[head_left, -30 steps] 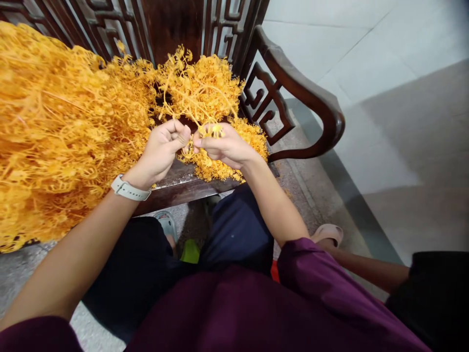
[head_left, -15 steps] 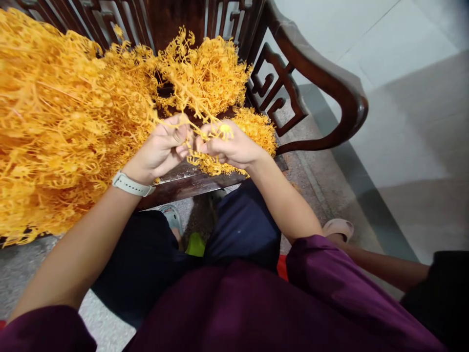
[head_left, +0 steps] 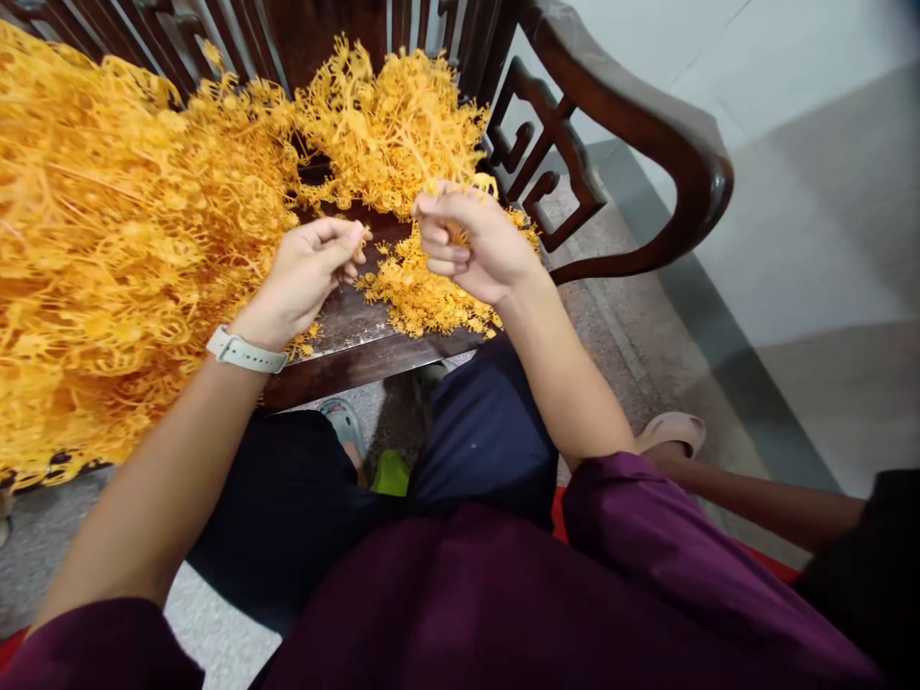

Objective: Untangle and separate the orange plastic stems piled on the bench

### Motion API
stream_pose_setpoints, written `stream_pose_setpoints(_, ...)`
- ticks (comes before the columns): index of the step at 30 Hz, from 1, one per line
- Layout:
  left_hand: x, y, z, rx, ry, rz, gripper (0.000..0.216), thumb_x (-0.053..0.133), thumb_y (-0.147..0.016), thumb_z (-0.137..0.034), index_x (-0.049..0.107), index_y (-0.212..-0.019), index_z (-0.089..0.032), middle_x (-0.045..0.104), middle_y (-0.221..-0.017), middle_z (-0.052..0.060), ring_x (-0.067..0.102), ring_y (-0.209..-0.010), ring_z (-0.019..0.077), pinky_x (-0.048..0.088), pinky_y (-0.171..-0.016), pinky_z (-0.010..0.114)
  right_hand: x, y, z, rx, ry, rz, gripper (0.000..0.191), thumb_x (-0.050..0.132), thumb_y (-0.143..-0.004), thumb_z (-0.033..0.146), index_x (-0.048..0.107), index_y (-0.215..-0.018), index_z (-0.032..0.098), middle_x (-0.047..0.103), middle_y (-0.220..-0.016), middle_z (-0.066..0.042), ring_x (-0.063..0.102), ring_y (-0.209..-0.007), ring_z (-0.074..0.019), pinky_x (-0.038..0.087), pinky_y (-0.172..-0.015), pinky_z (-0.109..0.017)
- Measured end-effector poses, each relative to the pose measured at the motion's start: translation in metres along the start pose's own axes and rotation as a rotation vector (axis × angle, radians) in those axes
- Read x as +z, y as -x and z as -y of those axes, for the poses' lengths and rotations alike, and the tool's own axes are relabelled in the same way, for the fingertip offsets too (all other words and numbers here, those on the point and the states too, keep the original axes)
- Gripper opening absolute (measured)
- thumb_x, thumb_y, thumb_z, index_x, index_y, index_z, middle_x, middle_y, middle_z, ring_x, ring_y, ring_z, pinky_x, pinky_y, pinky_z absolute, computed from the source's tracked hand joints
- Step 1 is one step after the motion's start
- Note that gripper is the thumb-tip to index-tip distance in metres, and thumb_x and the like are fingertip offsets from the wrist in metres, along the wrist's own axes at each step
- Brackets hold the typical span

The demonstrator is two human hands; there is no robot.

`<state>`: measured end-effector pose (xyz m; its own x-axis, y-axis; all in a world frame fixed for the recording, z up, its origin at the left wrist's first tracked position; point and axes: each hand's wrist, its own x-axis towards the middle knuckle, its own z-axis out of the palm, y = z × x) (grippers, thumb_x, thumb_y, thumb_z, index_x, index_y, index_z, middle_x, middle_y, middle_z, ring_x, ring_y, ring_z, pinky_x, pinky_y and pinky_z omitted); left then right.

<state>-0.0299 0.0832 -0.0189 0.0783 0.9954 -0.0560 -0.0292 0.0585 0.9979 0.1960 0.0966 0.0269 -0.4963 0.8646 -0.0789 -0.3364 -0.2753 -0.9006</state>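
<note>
Against the dark wooden counter (head_left: 345, 372), a big heap of yellow sprigs (head_left: 136, 244) spans nine to ten o'clock; a smaller heap (head_left: 395, 125) sits at eleven. The right hand (head_left: 474, 240), twelve o'clock, pinches a single sprig (head_left: 486, 182); the left hand (head_left: 309, 273), ten, a tiny yellow piece (head_left: 366, 233).

Moderate light | wall (head_left: 791, 220) part-shadowed | glint on armrest (head_left: 647, 120) | yellow heap (head_left: 144, 240) blurred toward left edge

Left grip (head_left: 312, 268), right grip (head_left: 483, 241) now apart, earlier close together at yellow sprig (head_left: 487, 183); right raised higher.
</note>
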Motion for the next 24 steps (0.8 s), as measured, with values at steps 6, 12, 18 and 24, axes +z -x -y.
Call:
stream_pose_setpoints(6, 0.011, -0.003, 0.02, 0.082, -0.328, 0.121, 0.015, 0.081, -0.095, -0.032, 0.077, -0.094, -0.018, 0.076, -0.079, 0.004, 0.058, -0.061, 0.0122, 0.044, -0.06, 0.026, -0.012, -0.002, 0.007, 0.033, -0.057, -0.069, 0.04, 0.084, -0.09, 0.033, 0.046, -0.084, 0.025, 0.041, -0.065, 0.009, 0.018, -0.049, -0.0057, 0.017, -0.041, -0.02)
stream_pose_setpoints(12, 0.014, -0.007, 0.028, 0.116, -0.396, 0.171, 0.019, 0.075, -0.096, -0.035, 0.079, -0.099, -0.017, 0.08, -0.086, 0.006, 0.062, -0.068, 0.0149, 0.048, -0.067, 0.028, -0.017, -0.001, 0.008, 0.044, -0.075, -0.108, 0.043, 0.084, -0.091, 0.034, 0.043, -0.082, 0.025, 0.041, -0.065, 0.009, 0.022, -0.047, -0.0067, 0.021, -0.04, -0.022)
stream_pose_setpoints(18, 0.015, -0.009, 0.034, 0.173, -0.346, 0.065, 0.021, 0.083, -0.088, -0.037, 0.081, -0.094, -0.017, 0.079, -0.087, 0.007, 0.064, -0.073, 0.0163, 0.052, -0.07, 0.029, -0.02, -0.001, 0.008, -0.015, -0.14, -0.088, 0.041, 0.081, -0.095, 0.031, 0.043, -0.081, 0.024, 0.042, -0.063, 0.01, 0.023, -0.045, -0.005, 0.022, -0.04, -0.02)
stream_pose_setpoints(24, 0.017, -0.023, 0.061, 0.154, -0.41, 0.128, 0.042, 0.079, -0.093, -0.045, 0.073, -0.124, -0.017, 0.079, -0.128, 0.015, 0.073, -0.109, 0.025, 0.059, -0.101, 0.043, -0.019, -0.001, 0.008, -0.028, -0.194, -0.07, 0.039, 0.078, -0.097, 0.027, 0.044, -0.078, 0.023, 0.043, -0.063, 0.01, 0.021, -0.047, -0.0046, 0.022, -0.04, -0.018)
